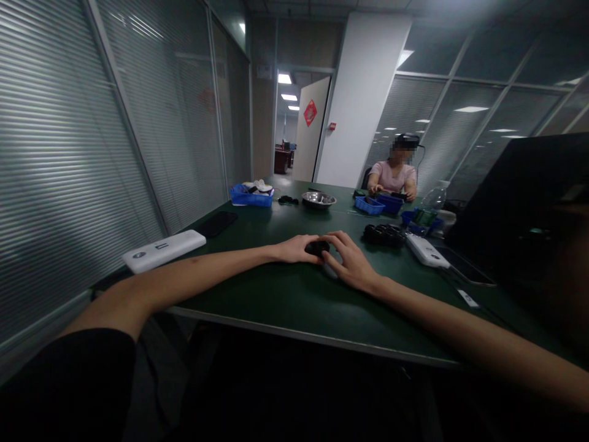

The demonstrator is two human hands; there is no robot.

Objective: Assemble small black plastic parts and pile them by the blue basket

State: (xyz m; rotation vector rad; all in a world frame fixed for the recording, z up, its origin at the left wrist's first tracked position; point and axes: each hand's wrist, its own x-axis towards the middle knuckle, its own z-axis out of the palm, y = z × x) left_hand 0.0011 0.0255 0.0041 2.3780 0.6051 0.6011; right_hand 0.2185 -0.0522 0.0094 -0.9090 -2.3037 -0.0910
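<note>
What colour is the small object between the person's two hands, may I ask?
The small object looks black, as the head view shows.

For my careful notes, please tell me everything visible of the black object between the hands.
The black object is small and compact, perhaps plastic; its parts and pose are too dim to tell. The left hand and the right hand both touch it; whether it rests on the green table is unclear.

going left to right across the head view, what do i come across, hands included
White device at left, left blue basket, left hand, small black object, right hand, black bundle, white device at right.
</note>
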